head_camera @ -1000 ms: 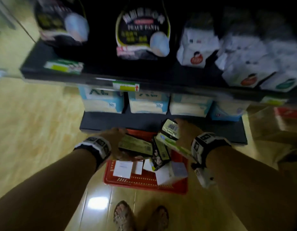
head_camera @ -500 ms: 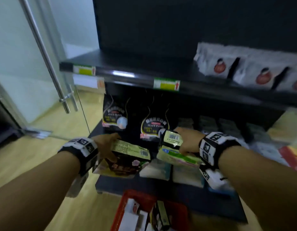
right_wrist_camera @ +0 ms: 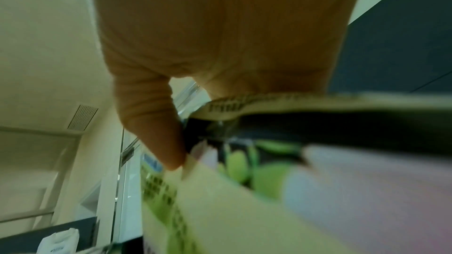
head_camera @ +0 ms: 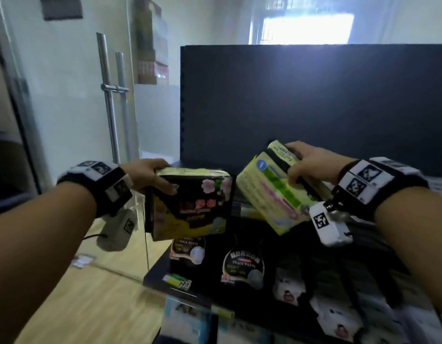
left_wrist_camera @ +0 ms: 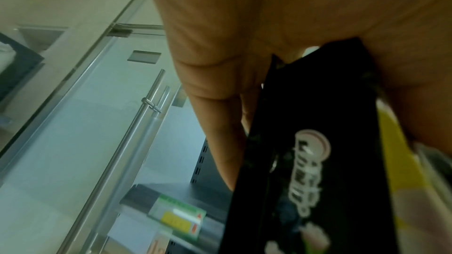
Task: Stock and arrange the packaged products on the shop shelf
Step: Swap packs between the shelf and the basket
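My left hand [head_camera: 154,176] grips the top edge of a black packet with pink flowers [head_camera: 190,207], held upright in front of the black shelf unit. In the left wrist view that black packet [left_wrist_camera: 305,161] runs down from my curled fingers [left_wrist_camera: 220,123]. My right hand [head_camera: 306,162] grips a stack of pale green packets [head_camera: 272,194], tilted down to the right. In the right wrist view my thumb [right_wrist_camera: 156,132] presses the green packets [right_wrist_camera: 232,200]. Both loads hover at the height of the top shelf [head_camera: 239,209], close together.
The shelf's dark back panel [head_camera: 314,108] rises behind my hands. On the lower shelf [head_camera: 155,276] stand black packs [head_camera: 243,269] and white packs [head_camera: 289,289]. A glass door with steel handles [head_camera: 110,100] is at the left, over a wooden floor [head_camera: 78,306].
Both hands have lifted their packets from the red basket on the floor up to the top shelf level. My view has risen with them, and the basket has left the frame.
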{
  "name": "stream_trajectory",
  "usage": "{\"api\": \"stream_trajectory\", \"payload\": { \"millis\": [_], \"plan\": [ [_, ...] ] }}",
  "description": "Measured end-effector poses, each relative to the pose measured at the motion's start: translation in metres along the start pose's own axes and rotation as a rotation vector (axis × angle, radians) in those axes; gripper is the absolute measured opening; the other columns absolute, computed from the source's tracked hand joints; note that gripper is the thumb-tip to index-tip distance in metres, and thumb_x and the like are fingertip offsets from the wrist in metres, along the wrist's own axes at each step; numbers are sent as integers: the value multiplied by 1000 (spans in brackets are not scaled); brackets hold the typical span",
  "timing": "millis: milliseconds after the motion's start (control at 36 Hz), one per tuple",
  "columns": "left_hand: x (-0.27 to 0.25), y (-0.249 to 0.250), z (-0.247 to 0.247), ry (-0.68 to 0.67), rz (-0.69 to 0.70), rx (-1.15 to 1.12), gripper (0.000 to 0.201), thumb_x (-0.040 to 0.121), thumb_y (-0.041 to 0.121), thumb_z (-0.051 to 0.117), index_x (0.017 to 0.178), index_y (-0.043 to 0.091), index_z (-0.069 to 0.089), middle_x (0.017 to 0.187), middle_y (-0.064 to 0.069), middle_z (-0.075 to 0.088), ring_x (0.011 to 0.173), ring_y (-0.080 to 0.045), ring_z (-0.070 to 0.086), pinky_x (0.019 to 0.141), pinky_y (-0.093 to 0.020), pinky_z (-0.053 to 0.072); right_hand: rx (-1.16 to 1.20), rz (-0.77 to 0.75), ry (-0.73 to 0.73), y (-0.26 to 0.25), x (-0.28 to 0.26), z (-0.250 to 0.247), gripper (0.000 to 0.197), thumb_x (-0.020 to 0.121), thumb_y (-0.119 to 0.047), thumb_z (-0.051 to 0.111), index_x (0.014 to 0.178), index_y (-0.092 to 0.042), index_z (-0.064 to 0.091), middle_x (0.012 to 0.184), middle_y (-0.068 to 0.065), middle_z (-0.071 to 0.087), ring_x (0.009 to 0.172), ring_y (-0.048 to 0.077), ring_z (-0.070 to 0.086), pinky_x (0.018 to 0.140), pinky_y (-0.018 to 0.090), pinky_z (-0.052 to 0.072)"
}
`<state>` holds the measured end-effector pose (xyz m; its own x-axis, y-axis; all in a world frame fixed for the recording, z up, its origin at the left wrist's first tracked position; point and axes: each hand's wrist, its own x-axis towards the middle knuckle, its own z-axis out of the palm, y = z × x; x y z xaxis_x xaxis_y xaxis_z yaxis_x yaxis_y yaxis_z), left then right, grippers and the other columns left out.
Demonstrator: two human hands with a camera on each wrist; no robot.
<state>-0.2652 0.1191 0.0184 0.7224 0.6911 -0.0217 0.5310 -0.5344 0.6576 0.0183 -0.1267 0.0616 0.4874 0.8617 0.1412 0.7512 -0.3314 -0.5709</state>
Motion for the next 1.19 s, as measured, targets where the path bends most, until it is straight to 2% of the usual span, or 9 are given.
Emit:
{"api": "stream_trajectory", "payload": {
  "millis": [194, 389, 528, 639, 805, 944, 1028, 1139, 1194],
  "plan": [
    [36, 14, -34, -44, -22, -75, 48, 67, 24, 83, 108, 25, 58, 101, -4, 70, 93, -21, 68, 77, -35, 57, 182, -9, 121, 2, 26, -4, 89, 38, -31, 74, 123, -43, 52, 110, -5, 67, 100, 22, 66, 93, 50, 51],
    [102, 10, -58, -60, 59, -42, 41, 69, 19, 82, 103, 27, 59, 100, -1, 67, 93, -18, 66, 70, -30, 55, 246, 49, 276, -4, 71, 0, 100, 35, -33, 75, 132, -41, 47, 113, -8, 67, 101, 20, 66, 94, 47, 51],
    [165, 1, -77, -75, 147, 23, 44, 64, 21, 86, 99, 29, 60, 102, -5, 68, 96, -25, 67, 85, -43, 54, 254, 104, 341, -19, 107, 8, 112, 34, -32, 75, 141, -32, 41, 114, -9, 64, 102, 16, 65, 94, 43, 51],
    [205, -5, -88, -111, 178, 69, 53, 57, 29, 89, 101, 30, 60, 94, 3, 69, 82, -16, 69, 66, -30, 57, 239, 160, 418, -25, 130, 17, 116, 35, -34, 73, 144, -32, 35, 108, -12, 59, 103, 14, 61, 96, 43, 50],
    [259, -17, -84, -173, 183, 99, 59, 51, 35, 90, 103, 31, 60, 95, 4, 70, 86, -18, 69, 68, -32, 57, 411, 230, 546, -16, 148, 30, 109, 40, -29, 74, 143, -34, 35, 111, -4, 66, 88, 22, 71, 82, 44, 57],
    [288, -25, -75, -224, 234, 83, 52, 61, 26, 87, 104, 23, 58, 91, 4, 68, 82, -13, 66, 60, -24, 47, 615, 288, 656, -5, 158, 33, 85, 69, -5, 69, 144, -25, 36, 102, 12, 68, 63, 18, 72, 47, 25, 52],
    [303, -27, -70, -257, 247, 131, 47, 72, 19, 81, 110, 20, 54, 101, 0, 65, 93, -20, 64, 67, -28, 48, 624, 309, 696, 2, 164, 34, 79, 68, -8, 70, 140, -25, 41, 98, 9, 70, 65, 18, 73, 48, 26, 53],
    [328, -26, -73, -215, 259, 326, 58, 73, 35, 80, 121, 20, 52, 117, -1, 60, 108, -24, 58, 85, -34, 49, 544, 365, 702, 12, 170, 36, 97, 48, -25, 73, 139, -32, 40, 106, 6, 69, 83, 26, 72, 74, 42, 58],
    [343, -23, -74, -173, 281, 448, 64, 73, 43, 77, 126, 22, 50, 123, 1, 58, 110, -22, 56, 84, -29, 45, 571, 373, 686, 17, 174, 39, 97, 48, -25, 73, 139, -31, 40, 101, 7, 71, 74, 26, 73, 63, 39, 58]
  ]
}}
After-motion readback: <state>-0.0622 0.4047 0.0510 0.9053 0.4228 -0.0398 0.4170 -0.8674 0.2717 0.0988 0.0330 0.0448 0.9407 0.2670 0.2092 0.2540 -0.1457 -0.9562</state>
